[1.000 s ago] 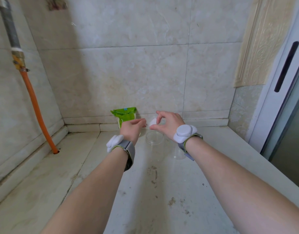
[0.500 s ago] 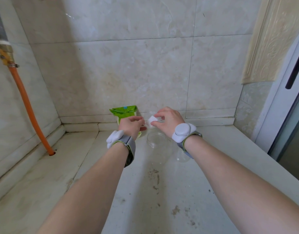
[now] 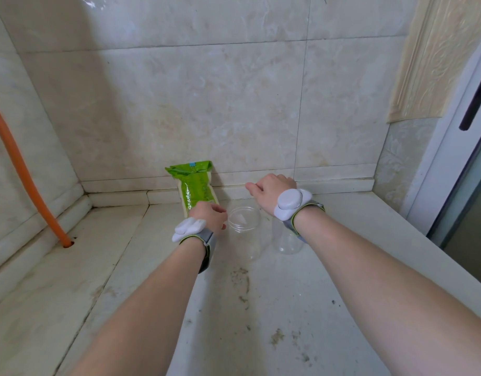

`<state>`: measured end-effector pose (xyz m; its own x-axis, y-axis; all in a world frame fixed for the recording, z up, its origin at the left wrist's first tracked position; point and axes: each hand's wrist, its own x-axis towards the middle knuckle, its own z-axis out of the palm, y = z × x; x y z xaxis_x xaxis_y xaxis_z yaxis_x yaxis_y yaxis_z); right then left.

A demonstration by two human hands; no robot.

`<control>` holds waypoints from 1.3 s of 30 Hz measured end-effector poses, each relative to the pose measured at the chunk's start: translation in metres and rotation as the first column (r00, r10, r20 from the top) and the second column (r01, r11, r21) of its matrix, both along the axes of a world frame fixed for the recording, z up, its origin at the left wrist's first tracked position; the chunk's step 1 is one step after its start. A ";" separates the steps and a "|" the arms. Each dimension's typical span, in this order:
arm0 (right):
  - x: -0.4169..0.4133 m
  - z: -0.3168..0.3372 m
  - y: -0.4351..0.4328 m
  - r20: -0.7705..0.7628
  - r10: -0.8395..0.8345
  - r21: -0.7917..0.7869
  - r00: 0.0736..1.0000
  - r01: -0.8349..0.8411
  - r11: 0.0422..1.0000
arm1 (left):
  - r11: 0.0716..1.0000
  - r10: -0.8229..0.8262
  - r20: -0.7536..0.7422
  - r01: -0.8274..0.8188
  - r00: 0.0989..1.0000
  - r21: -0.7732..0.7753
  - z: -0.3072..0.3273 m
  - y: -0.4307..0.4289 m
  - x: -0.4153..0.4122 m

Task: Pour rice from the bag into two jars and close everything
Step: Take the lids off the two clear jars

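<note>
Left hand (image 3: 208,214) is curled beside the rice bag (image 3: 195,185), right hand (image 3: 271,191) behind the open jar (image 3: 243,226). Grips cannot be told.

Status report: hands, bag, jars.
Left hand at rice bag, right hand beyond open jar; grips hidden. Bag clipped shut. Jar holds no rice. Second jar under right wrist.

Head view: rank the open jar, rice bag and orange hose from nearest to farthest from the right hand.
1. Open jar, just left of and below the right hand.
2. Rice bag, farther left, against the back wall.
3. Orange hose, far left wall.
</note>
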<state>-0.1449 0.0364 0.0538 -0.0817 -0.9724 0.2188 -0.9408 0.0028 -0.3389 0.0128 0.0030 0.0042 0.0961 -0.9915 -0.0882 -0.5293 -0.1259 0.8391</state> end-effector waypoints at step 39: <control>0.027 0.019 0.057 0.126 0.092 -0.101 0.988 -0.080 0.992 | 0.932 -0.288 -0.045 0.269 0.957 -0.244 -0.014 0.079 0.019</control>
<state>-0.1182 0.0932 0.0730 -0.0327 -0.9521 0.3040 -0.8838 -0.1145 -0.4536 0.0322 0.0819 -0.0095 -0.1847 -0.9709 0.1524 -0.4456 0.2209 0.8675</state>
